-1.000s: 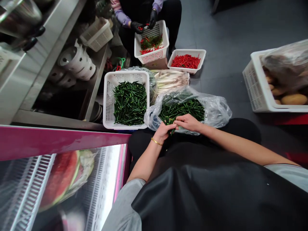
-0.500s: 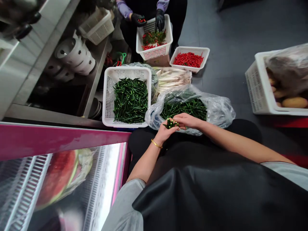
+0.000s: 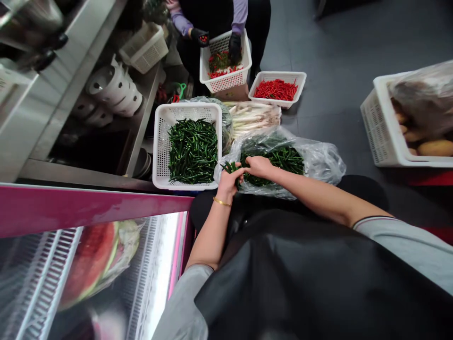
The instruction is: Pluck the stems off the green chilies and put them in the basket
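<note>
My left hand (image 3: pixel 228 182), with a gold bangle at the wrist, is closed around a small bunch of green chili peppers (image 3: pixel 230 167). Right beside it, over the near edge of an open clear plastic bag (image 3: pixel 323 158), is my right hand (image 3: pixel 260 167). Its fingers are pinched together close to the left fingertips; whatever they hold is too small to make out. More green chilies (image 3: pixel 288 159) fill the bag. To the left stands a white perforated basket (image 3: pixel 161 141) with a heap of green chilies (image 3: pixel 193 151) in it.
Across from me a person in black gloves handles red chilies in a white basket (image 3: pixel 226 85). A shallow basket (image 3: pixel 299 89) of red chilies and bundled scallions (image 3: pixel 253 118) lie between us. A potato crate (image 3: pixel 380 125) stands right; a glass-topped fridge (image 3: pixel 106 200) and steel shelving (image 3: pixel 141 118) are left.
Both hands have shifted slightly left and away from me. The chili bunch in my left hand now points outward, its tips toward the basket. The other person's gloved hands have moved a little.
</note>
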Tool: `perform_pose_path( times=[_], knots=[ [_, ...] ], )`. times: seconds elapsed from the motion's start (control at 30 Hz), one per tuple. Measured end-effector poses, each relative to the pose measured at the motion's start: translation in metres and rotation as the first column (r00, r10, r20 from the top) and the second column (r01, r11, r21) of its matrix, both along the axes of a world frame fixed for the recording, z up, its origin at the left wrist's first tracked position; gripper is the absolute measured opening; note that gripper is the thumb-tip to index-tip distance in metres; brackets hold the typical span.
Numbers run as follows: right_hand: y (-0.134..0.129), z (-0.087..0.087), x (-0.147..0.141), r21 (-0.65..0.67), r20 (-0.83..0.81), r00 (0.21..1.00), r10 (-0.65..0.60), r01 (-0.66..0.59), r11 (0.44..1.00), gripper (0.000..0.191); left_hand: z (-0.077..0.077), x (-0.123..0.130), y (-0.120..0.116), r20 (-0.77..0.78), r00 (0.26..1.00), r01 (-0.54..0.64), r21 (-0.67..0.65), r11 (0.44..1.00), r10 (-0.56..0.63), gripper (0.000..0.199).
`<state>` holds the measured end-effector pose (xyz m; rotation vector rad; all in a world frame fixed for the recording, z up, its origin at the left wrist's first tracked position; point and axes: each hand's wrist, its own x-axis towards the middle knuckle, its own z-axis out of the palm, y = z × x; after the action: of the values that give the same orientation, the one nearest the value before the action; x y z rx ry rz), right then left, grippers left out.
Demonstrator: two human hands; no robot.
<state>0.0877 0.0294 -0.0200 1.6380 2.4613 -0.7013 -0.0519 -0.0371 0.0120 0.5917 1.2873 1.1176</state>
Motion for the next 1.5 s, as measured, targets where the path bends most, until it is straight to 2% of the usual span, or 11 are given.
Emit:
perform_pose_path(
  times=[0.07, 0.17, 0.37, 0.43, 0.57, 0.73, 0.83, 0.97, 1.13, 1.33, 1.5],
  knots=[
    [-0.001, 0.000, -0.006, -0.052, 0.027, 0.998, 0.063, -0.061, 0.997, 0.030, -0.019, 0.005, 0.016, -0.091, 0.991, -0.104, -0.026, 0.994, 0.101, 0.037],
    [-0.008, 0.004, 0.004, 0.048, 0.026, 0.995, 0.098, -0.099, 0.994, 0.028, -0.033, 0.019, 0.031, -0.152, 0.984, -0.093, -0.007, 0.996, 0.091, 0.037],
    [-0.029, 0.019, 0.039, 0.224, -0.088, 0.994, 0.061, -0.040, 0.974, 0.038, -0.017, 0.036, 0.029, 0.133, 0.983, -0.126, -0.023, 0.992, 0.128, 0.037],
    [-0.042, 0.020, 0.047, 0.183, -0.186, 0.964, 0.192, -0.158, 0.970, 0.042, -0.015, 0.035, 0.022, 0.226, 0.972, -0.044, -0.125, 0.991, 0.071, 0.034],
    [-0.054, 0.018, 0.056, 0.073, -0.217, 0.843, 0.491, -0.488, 0.870, 0.042, -0.023, 0.027, 0.005, 0.268, 0.963, 0.084, -0.265, 0.961, -0.011, 0.029],
    [-0.007, 0.006, 0.045, 0.105, 0.107, 0.953, 0.284, -0.295, 0.950, 0.040, -0.025, 0.021, 0.007, 0.131, 0.990, -0.022, -0.168, 0.986, 0.044, 0.022],
    [0.014, 0.003, 0.033, 0.128, 0.194, 0.927, 0.320, -0.347, 0.929, 0.040, -0.023, 0.018, 0.016, 0.008, 0.998, -0.064, -0.098, 0.993, 0.065, 0.020],
    [0.002, 0.006, 0.040, 0.188, 0.126, 0.908, 0.400, -0.418, 0.889, 0.037, -0.027, 0.014, 0.021, -0.047, 0.998, -0.056, -0.060, 0.997, 0.053, 0.021],
    [-0.020, -0.003, 0.050, 0.162, 0.108, 0.946, 0.306, -0.320, 0.933, 0.041, -0.034, 0.013, 0.018, 0.015, 1.000, -0.021, -0.103, 0.994, 0.022, 0.031],
    [-0.001, -0.008, 0.020, 0.075, 0.166, 0.898, 0.406, -0.423, 0.903, 0.036, -0.017, -0.001, 0.019, 0.136, 0.990, -0.004, -0.155, 0.988, 0.026, 0.033],
    [0.002, 0.002, 0.058, 0.224, 0.150, 0.899, 0.412, -0.437, 0.871, 0.031, -0.019, 0.000, 0.018, 0.084, 0.996, -0.003, -0.154, 0.988, 0.017, 0.029]
  ],
)
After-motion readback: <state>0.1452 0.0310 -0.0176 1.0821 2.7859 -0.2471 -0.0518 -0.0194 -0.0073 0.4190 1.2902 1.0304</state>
